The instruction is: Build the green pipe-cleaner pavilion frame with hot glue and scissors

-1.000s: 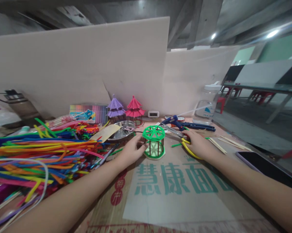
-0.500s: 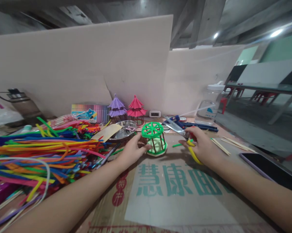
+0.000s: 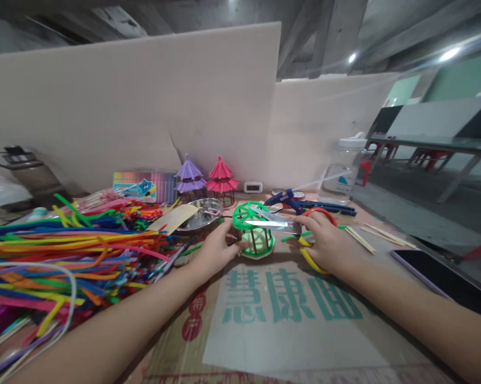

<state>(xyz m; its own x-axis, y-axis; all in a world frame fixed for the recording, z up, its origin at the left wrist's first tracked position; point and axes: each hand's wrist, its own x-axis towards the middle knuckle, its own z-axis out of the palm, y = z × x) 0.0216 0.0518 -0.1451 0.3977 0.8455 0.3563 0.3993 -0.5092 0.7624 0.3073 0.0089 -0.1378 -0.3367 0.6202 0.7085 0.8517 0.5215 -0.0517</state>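
Note:
A small green pavilion frame (image 3: 255, 240) with brown posts, a round spoked top and a pale base stands upright at the middle of the table. My left hand (image 3: 219, 246) grips its left side between thumb and fingers. In my right hand (image 3: 318, 240) are scissors (image 3: 278, 226) with yellow and red handles; their blades point left, slightly apart, across the front of the frame's green top. Whether the blades touch the top is unclear. A green pipe cleaner piece (image 3: 290, 238) lies by my right fingertips.
Many coloured pipe cleaners (image 3: 64, 250) cover the left side. Behind stand a purple pavilion (image 3: 190, 176), a red pavilion (image 3: 222, 178), a metal dish (image 3: 206, 213) and a blue glue gun (image 3: 286, 200). At right are sticks (image 3: 361, 240), a phone (image 3: 440, 277) and a clear bottle (image 3: 342, 173).
The scissors have swung left and down, from beside the frame to across its green top. My left hand keeps its hold on the frame, and the camera view has shifted slightly.

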